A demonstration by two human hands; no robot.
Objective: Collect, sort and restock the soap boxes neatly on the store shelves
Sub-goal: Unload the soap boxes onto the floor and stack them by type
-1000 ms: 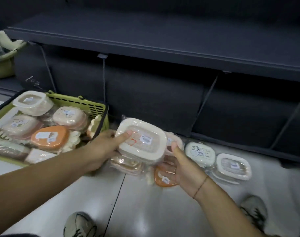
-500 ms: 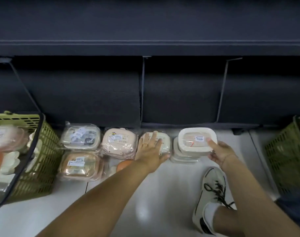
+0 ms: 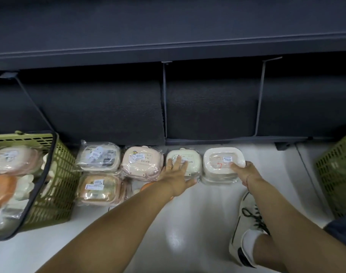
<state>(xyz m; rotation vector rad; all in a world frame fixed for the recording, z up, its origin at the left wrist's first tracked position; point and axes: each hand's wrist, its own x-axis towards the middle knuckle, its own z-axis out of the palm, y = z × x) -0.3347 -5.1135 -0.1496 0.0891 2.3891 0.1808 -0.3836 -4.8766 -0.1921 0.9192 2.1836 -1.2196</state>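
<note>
Head view: right hand [image 3: 247,173] round white soap box [image 3: 217,157]

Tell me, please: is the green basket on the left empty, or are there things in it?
Not empty. The green basket holds several wrapped soap boxes, among them a pale pink box and an orange box.

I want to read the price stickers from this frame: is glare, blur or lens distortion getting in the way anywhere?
Head view: light glares off the glossy floor between the arms. Head view: the wrap on the white-rimmed box shines, and its sticker is too soft to read. Head view: the wide-angle lens bows the shelf edge. Head view: the under-shelf recess is very dark.
</note>
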